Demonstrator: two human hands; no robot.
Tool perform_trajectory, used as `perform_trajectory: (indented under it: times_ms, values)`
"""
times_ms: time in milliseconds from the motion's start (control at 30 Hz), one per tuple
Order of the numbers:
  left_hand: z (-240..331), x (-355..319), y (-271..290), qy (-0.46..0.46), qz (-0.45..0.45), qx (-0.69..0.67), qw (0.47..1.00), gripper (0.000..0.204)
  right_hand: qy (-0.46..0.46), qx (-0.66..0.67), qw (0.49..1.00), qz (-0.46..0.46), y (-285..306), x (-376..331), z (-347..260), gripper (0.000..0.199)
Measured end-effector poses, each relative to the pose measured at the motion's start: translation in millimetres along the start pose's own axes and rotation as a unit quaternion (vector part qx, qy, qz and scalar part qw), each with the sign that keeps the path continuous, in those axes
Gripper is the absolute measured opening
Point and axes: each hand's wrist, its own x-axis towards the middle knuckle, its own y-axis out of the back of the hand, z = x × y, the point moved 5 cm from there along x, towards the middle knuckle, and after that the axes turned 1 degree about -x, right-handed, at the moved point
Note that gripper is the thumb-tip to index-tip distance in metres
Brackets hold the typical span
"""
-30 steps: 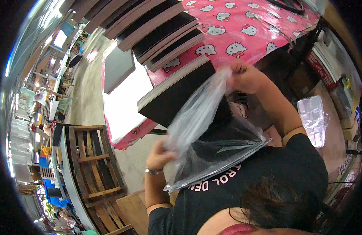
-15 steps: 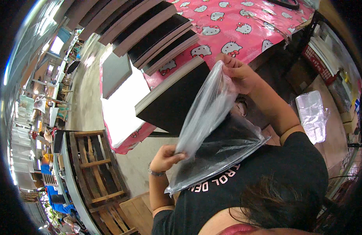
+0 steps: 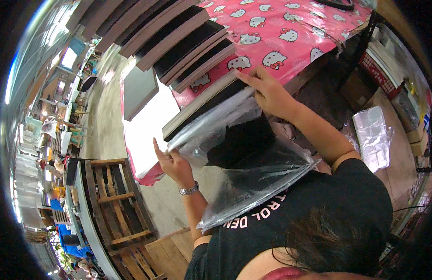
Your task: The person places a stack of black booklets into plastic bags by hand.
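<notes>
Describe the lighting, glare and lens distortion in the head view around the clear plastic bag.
Head view: daylight burns out the white sheet beside the pink patterned tablecloth; streaky glare runs along the clear plastic bag held between left hand and right hand; fisheye bends the dark flat boards and wooden pallet toward a black rim; centre fairly sharp.

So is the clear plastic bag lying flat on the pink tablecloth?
No, the clear plastic bag is held up off the pink patterned tablecloth between the left hand and the right hand.
</notes>
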Motion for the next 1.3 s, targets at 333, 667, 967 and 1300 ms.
perform_trajectory:
  times_ms: [333,667,967,1300]
  values:
    - [25,-62,82,-0.046,-0.066,0.074,0.994,0.01,-0.299,0.316,0.861,-0.262,51,-37,-44,0.015]
    - [-91,-96,35,0.46,-0.479,-0.076,0.744,0.018,-0.498,0.532,0.616,-0.3,-27,-167,61,0.032]
    - [-248,-143,-10,0.44,-0.433,-0.117,0.778,0.013,-0.595,0.433,0.605,-0.304,-129,-288,222,0.041]
    - [-84,12,50,-0.148,-0.007,0.164,0.975,0.013,-0.318,0.242,0.85,-0.344,-4,-84,97,0.025]
